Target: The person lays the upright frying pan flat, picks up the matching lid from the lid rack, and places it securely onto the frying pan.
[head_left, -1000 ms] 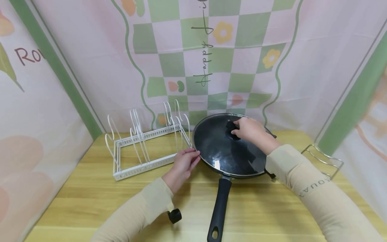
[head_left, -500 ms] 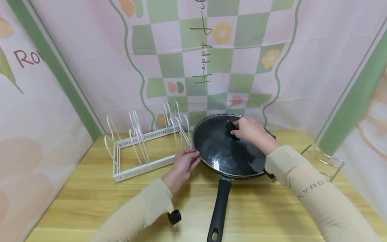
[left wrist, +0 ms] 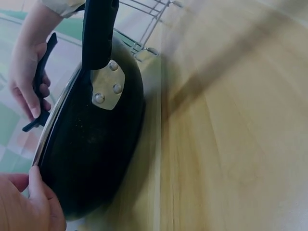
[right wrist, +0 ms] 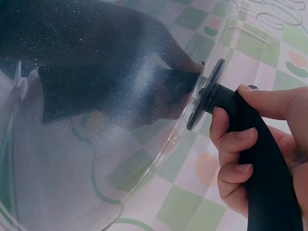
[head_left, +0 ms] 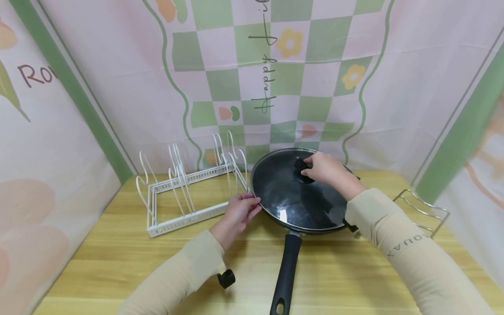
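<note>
Right hand (head_left: 324, 169) clamped around lid handle (right wrist: 262, 144); left hand (head_left: 238, 212), fingers relaxed, touching pan (left wrist: 91, 159) rim. Glass lid (head_left: 293, 190) seated on pan, on counter (head_left: 118, 253). Risk: lid slipping sideways if grip loosens, knocking rack (head_left: 185, 188).

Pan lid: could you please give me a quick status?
Right hand grips lid handle. Left hand touches pan rim. Lid sits on pan.
</note>
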The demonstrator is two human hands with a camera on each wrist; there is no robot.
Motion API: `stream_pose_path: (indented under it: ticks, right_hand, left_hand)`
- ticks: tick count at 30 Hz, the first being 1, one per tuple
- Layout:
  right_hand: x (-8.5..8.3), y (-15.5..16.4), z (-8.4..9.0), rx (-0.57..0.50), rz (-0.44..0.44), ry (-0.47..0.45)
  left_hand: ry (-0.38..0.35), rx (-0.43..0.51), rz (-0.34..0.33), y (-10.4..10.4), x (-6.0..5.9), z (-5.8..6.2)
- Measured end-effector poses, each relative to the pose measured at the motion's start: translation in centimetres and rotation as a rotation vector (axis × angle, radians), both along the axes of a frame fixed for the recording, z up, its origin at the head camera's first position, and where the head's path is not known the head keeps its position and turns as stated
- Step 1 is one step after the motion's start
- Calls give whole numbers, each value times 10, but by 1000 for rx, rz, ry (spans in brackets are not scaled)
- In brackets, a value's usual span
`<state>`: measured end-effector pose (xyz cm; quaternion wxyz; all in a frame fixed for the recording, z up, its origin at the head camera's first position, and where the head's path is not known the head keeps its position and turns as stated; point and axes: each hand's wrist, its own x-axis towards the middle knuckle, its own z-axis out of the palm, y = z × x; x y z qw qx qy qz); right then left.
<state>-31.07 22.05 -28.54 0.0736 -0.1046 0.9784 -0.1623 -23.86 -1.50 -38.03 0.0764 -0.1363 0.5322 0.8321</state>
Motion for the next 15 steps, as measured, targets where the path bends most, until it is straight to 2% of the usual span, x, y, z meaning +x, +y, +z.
stream_pose_path:
  ticks: [6, 15]
  right_hand:
    - [0, -1, 2, -4, 12, -3]
    - [0, 0, 3, -20, 9, -9]
  left_hand:
    - [-24, -8, -14, -2, -3, 0]
    - [-17, -13, -23, -2, -6, -1]
